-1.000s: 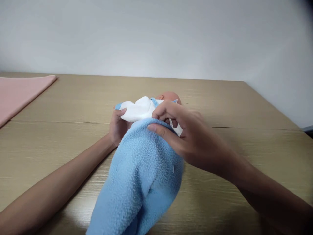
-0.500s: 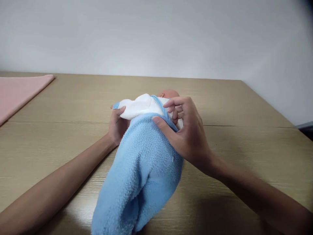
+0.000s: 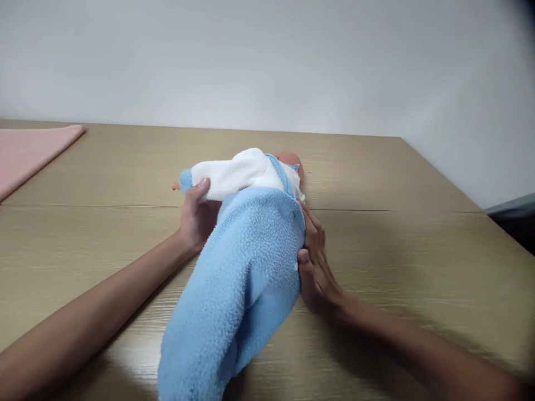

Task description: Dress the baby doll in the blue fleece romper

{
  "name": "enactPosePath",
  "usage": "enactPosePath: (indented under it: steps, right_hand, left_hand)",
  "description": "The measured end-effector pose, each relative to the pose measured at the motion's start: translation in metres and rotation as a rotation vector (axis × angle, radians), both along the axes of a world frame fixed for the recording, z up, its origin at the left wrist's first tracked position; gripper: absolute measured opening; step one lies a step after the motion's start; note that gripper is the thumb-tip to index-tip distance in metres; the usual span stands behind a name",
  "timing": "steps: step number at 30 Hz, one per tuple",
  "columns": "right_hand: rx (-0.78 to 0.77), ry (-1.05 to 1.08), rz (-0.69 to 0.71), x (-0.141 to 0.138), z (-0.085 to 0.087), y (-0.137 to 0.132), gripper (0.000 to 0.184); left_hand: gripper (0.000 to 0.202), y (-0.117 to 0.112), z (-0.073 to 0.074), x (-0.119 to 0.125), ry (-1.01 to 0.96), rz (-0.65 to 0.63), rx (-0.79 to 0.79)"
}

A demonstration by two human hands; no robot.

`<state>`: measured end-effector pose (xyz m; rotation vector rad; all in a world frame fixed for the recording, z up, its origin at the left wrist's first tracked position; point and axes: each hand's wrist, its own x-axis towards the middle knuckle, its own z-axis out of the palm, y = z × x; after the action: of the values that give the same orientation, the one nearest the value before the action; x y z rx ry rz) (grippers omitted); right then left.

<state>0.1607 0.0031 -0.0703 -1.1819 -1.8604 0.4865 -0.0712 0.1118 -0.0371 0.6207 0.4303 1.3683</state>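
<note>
A baby doll wears a fuzzy outfit with a white top and light blue legs (image 3: 238,278). It lies tilted on its side above the table, its head (image 3: 290,161) pointing away and its legs toward me. My left hand (image 3: 198,214) grips the doll's white sleeve (image 3: 228,177), thumb on top near the blue cuff, the other fingers hidden beneath. Against the doll's right side at the waist rests my right hand (image 3: 314,259), its thumb on the blue fabric and its fingers reaching along and partly behind the body. The doll's face is out of sight.
A folded pink cloth (image 3: 33,156) lies on the wooden table (image 3: 401,267) at the far left. A seam runs across the tabletop. Behind the table stands a pale wall (image 3: 234,61), and a dark object (image 3: 516,220) shows beyond the right edge.
My right hand has moved from the doll's chest and waistband down to its right side. The doll has rolled slightly, its sleeve shifting left and up. The left hand keeps its grip.
</note>
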Motion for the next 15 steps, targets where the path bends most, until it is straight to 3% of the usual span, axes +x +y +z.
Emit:
enactPosePath:
  steps: [3,9,12,15]
  right_hand:
    - [-0.015,-0.024,0.003,0.003,-0.005,0.007,0.073]
    - [-0.078,0.058,0.007,0.012,-0.006,0.015,0.071]
    - [-0.135,0.170,0.002,0.014,0.006,0.018,0.063]
    - [-0.206,0.297,-0.024,0.015,0.030,0.017,0.059]
  left_hand:
    - [0.021,-0.010,0.003,0.002,-0.021,0.040,0.031]
    - [0.040,-0.017,0.015,0.005,0.099,0.013,0.040]
    - [0.053,-0.018,0.022,0.006,0.194,-0.022,0.116]
    - [0.060,-0.019,0.019,0.001,0.266,-0.107,0.203]
